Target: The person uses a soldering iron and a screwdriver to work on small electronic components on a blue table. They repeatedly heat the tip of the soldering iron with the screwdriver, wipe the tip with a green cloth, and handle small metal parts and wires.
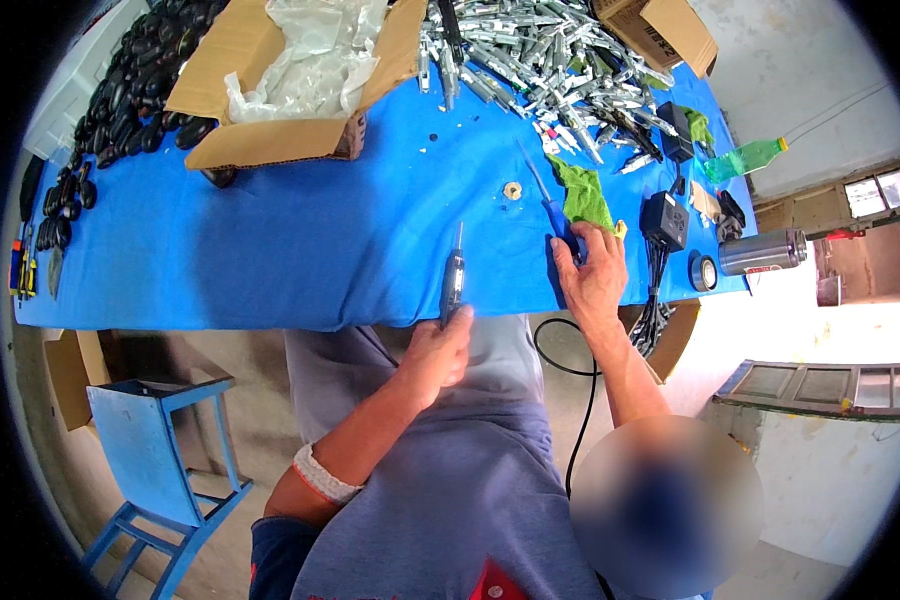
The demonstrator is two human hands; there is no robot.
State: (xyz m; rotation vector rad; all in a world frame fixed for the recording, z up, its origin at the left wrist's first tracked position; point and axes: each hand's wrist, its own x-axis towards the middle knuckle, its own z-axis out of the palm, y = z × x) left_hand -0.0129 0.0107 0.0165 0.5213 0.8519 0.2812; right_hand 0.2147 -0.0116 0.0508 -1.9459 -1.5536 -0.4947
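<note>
My left hand point(440, 352) grips the lower end of a slim dark pen-shaped tool point(453, 278) with a thin metal tip. The tool stands up over the near edge of the blue table point(300, 250). My right hand point(592, 275) lies on the table to the right, fingers closed over the handle of a blue-handled screwdriver point(553, 212). The screwdriver's shaft points away toward the back. A green cloth point(582, 195) lies just beyond that hand, and a small round ring point(513, 190) sits a little to its left.
An open cardboard box point(290, 140) with clear plastic bags stands at the back left, beside heaps of black parts point(130, 110). Several silver metal parts point(540, 60) are piled at the back. A black adapter point(666, 220), tape roll point(703, 272), steel flask point(762, 252) and green bottle point(745, 160) sit right. A blue stool point(160, 450) stands below left.
</note>
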